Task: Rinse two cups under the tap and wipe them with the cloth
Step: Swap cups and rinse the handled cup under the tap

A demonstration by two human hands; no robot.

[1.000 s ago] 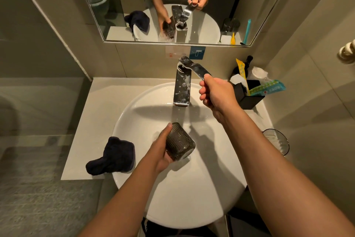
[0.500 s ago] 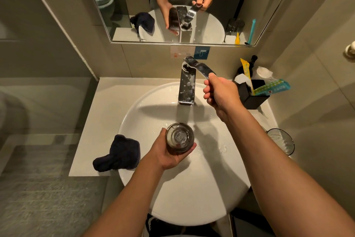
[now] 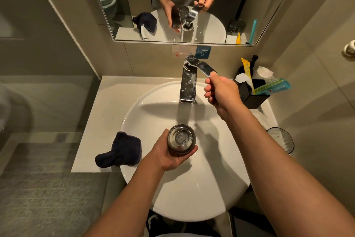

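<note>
The left hand [image 3: 169,157] is wrapped around a dark ribbed glass cup [image 3: 181,141], fingers curled under its near side and thumb up its left wall, holding it upright with the mouth facing the camera over the middle of the round white ceramic basin [image 3: 192,198]. A barcode sticker shows through the clear bottom of the cup; whether water stands in it cannot be told. The right hand [image 3: 221,92] is closed on the end of the flat chrome lever [image 3: 200,65], which is raised and swung toward 2 o'clock from the square chrome tap [image 3: 188,87] at 12 o'clock of the basin. A dark navy cloth [image 3: 120,150] lies crumpled at 9 o'clock, partly on the basin rim and partly on the pale counter [image 3: 107,106]. A second clear glass cup with a dark rim [image 3: 280,140] stands at 3 o'clock on the counter edge. At 1 o'clock a black box holder [image 3: 253,94] contains sachets and a toothpaste packet. Compared with a second ago, the held cup has been turned from lying on its side to upright, while the right hand stays on the lever.
</note>
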